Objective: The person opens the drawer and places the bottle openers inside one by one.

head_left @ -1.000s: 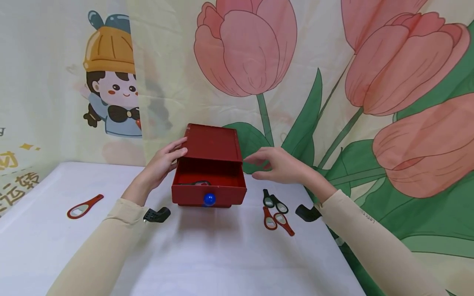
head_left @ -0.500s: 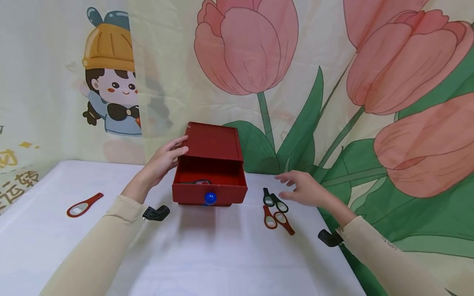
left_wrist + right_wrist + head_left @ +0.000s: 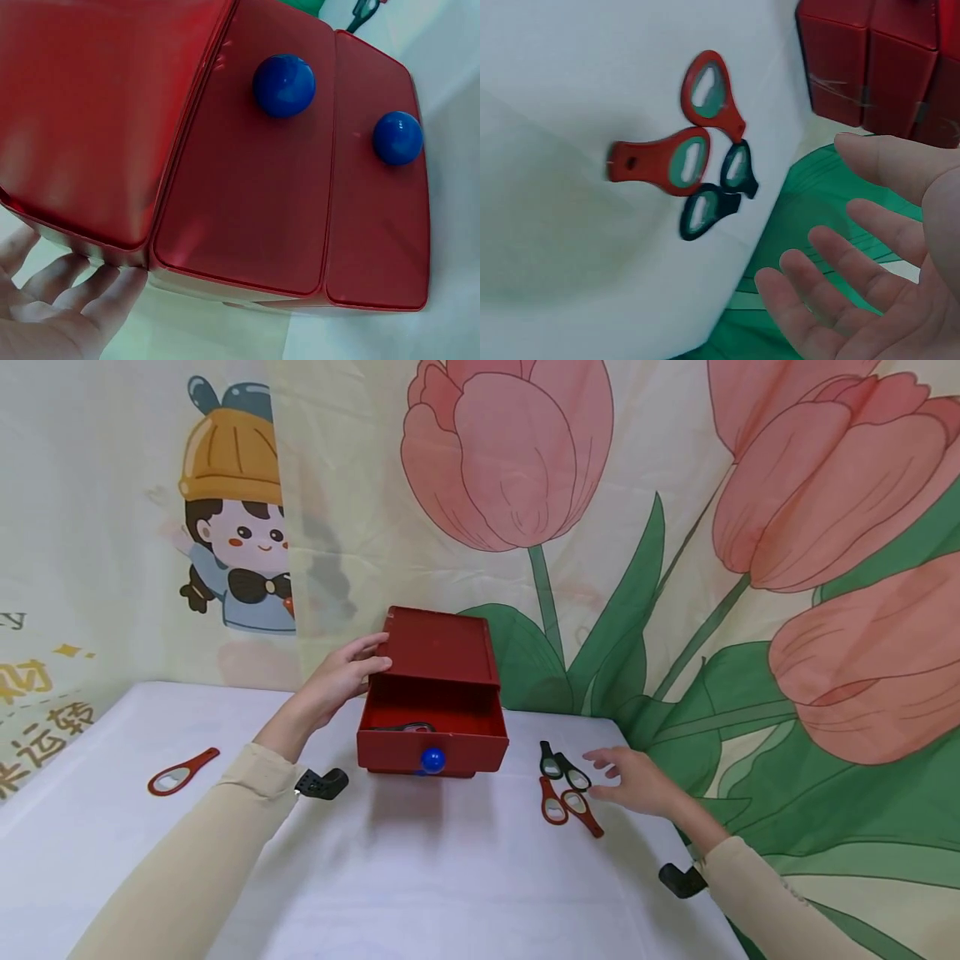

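A red drawer cabinet with blue knobs stands at the back of the table. Its top drawer is pulled out, with a dark-rimmed thing partly showing inside. My left hand rests against the cabinet's left side, fingers extended. Over the table at the right, my right hand hangs with spread fingers and holds nothing. Just left of it lie two black bottle openers and two red bottle openers, close together. In the right wrist view these red openers lie apart from my fingers.
Another red bottle opener lies alone at the table's left. White cloth covers the table, whose right edge runs below my right forearm. A curtain printed with tulips hangs close behind the cabinet.
My right hand has moved from the cabinet's right side, rightward and down toward the bottle openers. My left hand keeps its place on the cabinet. The drawer stays out.
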Motion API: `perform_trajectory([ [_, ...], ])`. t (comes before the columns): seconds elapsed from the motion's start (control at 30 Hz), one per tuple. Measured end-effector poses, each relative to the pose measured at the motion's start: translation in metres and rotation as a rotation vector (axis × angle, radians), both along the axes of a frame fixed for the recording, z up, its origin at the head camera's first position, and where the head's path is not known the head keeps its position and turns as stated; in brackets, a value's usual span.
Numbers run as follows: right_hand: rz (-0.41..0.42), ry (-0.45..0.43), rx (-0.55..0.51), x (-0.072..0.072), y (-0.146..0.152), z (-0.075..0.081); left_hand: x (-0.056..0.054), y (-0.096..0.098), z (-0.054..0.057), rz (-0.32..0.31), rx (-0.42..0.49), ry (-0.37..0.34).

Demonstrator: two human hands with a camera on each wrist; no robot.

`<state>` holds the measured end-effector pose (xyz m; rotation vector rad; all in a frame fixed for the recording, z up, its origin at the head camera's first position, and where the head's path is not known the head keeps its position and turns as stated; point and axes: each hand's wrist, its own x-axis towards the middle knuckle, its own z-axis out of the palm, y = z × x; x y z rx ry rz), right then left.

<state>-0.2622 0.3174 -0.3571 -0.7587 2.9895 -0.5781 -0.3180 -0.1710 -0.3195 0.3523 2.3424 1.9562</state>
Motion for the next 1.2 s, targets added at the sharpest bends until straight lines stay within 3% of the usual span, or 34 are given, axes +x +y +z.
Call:
perform_trajectory([
  [0.47, -0.124, -0.142, -0.035, -0.006, 0.012, -0.049, -0.002, 0.0, 0.001, 0.03, -0.018, -0.019],
  [0.63, -0.169, -0.149, -0.039, -0.008, 0.015, -0.063, -0.002, 0.003, 0.003, 0.045, -0.027, -0.009],
  [0.83, -0.195, -0.164, -0.042, -0.01, 0.017, -0.075, -0.002, 0.006, 0.003, 0.076, -0.057, 0.002],
  [1.2, -0.186, -0.127, -0.029, -0.013, 0.015, -0.086, -0.002, 0.005, 0.0, 0.071, -0.046, 0.003],
])
